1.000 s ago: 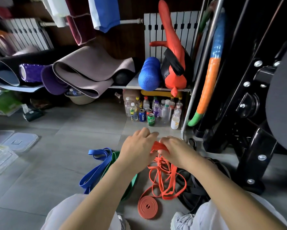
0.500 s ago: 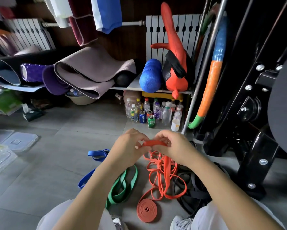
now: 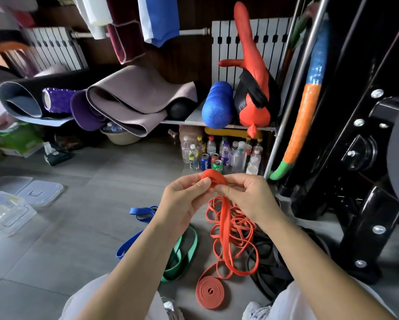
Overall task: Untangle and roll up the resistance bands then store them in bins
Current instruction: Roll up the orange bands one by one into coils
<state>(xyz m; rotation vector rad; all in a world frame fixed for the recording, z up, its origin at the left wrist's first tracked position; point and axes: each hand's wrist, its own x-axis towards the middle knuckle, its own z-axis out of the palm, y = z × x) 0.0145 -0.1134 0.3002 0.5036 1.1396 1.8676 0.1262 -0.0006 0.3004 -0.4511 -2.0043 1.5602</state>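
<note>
Change: one second back both hands were low over the pile, pinching a flat end of the orange band [image 3: 225, 227]. Half a second back that end was folded between them. Now it is raised and wound into a small coil [image 3: 213, 179].

Left hand [image 3: 184, 199]: grip narrow, thumb and fingertips pinching the coil's left edge. Right hand [image 3: 247, 195]: grip narrow, fingers curled on the coil's right side. The tail drops toward 6 o'clock into a loose tangle on the floor [image 3: 78, 227].

Judgement: rolling of this band has only begun. Most of its length lies unrolled and crossed over itself, so snags may interrupt the winding.

Finished orange roll [image 3: 211, 292] at 6 o'clock. Blue band [image 3: 143, 211] and green band [image 3: 184, 255] at 7 o'clock, black bands [image 3: 270, 262] at 5 o'clock, all loose. Clear bins [image 3: 7, 211] at 9 o'clock, well apart; no band visible inside.

Writing: "PEPSI" on the blue can [image 3: 205, 161] at 12 o'clock, beyond the coil. Green can [image 3: 217, 165] beside it: label unreadable.
</note>
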